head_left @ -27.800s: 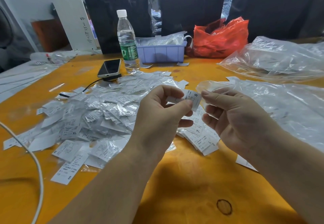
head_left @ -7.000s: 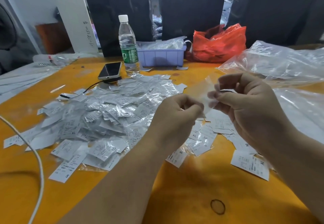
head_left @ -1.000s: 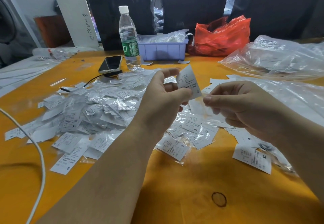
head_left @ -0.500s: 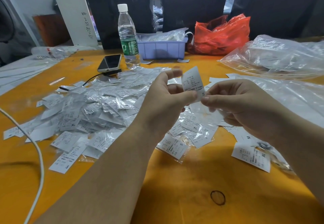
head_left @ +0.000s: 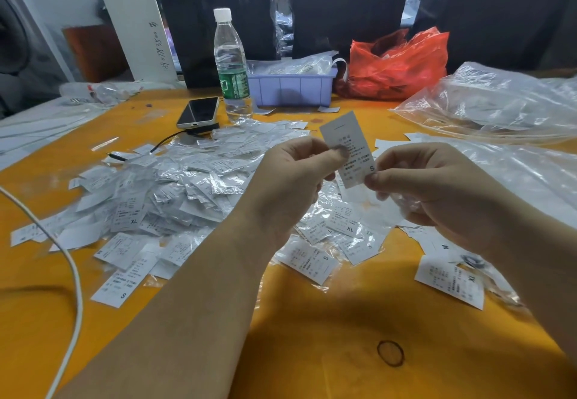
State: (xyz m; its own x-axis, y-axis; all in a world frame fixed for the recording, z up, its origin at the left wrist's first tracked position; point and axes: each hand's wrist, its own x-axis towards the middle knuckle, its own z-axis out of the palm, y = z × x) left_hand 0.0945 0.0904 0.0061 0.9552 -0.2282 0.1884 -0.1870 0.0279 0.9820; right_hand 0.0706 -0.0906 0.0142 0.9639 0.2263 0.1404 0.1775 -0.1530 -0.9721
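Bagging of labels is going on above an orange table point(head_left: 312, 336); the left hand point(head_left: 293, 180) is holding up a white paper size tag printed with an S point(head_left: 349, 142), its fingers point(head_left: 338, 156) clamped on the tag's left edge; the right hand point(head_left: 437, 192) is pinching the tag's lower corner beside the S, and a crumpled clear plastic sleeve point(head_left: 402, 203) is lying curled inside that same grip. The tag is standing tilted in the air between the two hands, above the loose tags spread in front of the person, with the big shiny heap of sleeved tags point(head_left: 175, 192) lying to the left.

Judging by this, the insertion step is just starting; the next move is calling for the sleeve's mouth to be opened with the right fingers and the tag's lower edge guided straight in without buckling.

Seven seconds ago both hands were working a bare sleeve with no tag raised; a second ago the right fingertips were stopping just short of the tag, and now they are touching it.
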